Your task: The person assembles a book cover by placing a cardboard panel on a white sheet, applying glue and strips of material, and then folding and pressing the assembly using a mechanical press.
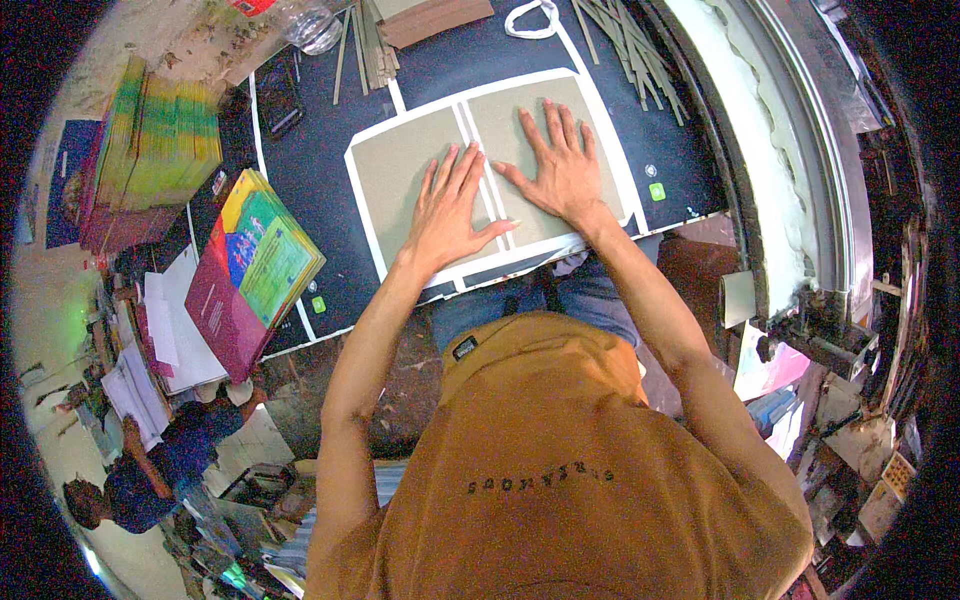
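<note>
Two beige-grey cardboard panels, the left panel (388, 165) and the right panel (497, 112), lie side by side on a white sheet (369, 215) whose border shows all round them. A narrow white gap runs between the panels. My left hand (447, 212) rests palm down on the left panel, its fingertips close to the gap and its thumb reaching across it. On the right panel lies my right hand (563, 172), flat with the fingers spread and the thumb toward the gap. Both hands are open and hold nothing.
Cardboard strips (364, 52) and more strips (632, 48) lie beyond the sheet, near a white ring (531, 18) and stacked board (437, 22). Left are colourful booklets (165, 150) and a book pile (262, 255). Machinery (790, 150) borders the right; another person (165, 455) is lower left.
</note>
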Demonstrator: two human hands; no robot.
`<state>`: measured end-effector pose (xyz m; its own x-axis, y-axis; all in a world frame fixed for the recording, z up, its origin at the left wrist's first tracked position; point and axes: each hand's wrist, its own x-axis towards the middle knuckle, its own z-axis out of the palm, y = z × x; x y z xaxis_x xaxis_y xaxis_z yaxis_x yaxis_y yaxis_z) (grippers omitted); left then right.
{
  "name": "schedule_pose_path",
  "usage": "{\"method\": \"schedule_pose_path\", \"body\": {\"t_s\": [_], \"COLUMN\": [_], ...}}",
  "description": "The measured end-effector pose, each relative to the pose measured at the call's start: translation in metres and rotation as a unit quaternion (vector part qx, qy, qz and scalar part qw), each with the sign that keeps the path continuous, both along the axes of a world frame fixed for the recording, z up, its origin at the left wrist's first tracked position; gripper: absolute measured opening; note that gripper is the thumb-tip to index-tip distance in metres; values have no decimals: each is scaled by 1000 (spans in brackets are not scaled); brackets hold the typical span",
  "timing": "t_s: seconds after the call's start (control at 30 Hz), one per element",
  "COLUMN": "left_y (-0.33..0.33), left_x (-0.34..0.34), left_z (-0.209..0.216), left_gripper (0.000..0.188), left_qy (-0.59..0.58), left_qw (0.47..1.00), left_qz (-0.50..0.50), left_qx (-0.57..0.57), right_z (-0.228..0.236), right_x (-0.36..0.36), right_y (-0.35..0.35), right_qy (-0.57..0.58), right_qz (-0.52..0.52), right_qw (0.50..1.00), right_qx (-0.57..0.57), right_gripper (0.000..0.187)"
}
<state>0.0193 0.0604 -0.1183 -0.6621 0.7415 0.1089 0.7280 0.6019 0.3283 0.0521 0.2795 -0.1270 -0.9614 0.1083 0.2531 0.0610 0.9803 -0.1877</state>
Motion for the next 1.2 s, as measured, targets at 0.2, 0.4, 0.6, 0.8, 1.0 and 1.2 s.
{"method": "schedule_pose_path", "body": {"t_s": [0.2,0.4,0.6,0.8,1.0,1.2], "left_y": [-2,-2,-2,-3,-3,-3], "left_x": [-1,0,-6,-49,-47,-49], "left_z": [-1,0,-3,-6,-9,-15], "left_gripper": [112,111,106,102,103,102], "left_qy": [-1,11,-6,68,76,82], "left_qw": [1000,1000,999,998,997,996], "left_qz": [-3,-12,-10,-11,-11,-16], "left_qx": [-2,16,41,6,-13,-2], "right_z": [3,4,3,9,-5,-6], "right_x": [-1,-1,-1,-8,-40,-40], "right_y": [-1,1,2,0,-2,-1], "right_qy": [1,-8,-11,-30,5,-31], "right_qz": [4,7,9,14,134,149], "right_qw": [1000,1000,1000,999,991,986], "right_qx": [8,11,26,19,20,60], "right_gripper": [89,89,90,84,64,60]}}
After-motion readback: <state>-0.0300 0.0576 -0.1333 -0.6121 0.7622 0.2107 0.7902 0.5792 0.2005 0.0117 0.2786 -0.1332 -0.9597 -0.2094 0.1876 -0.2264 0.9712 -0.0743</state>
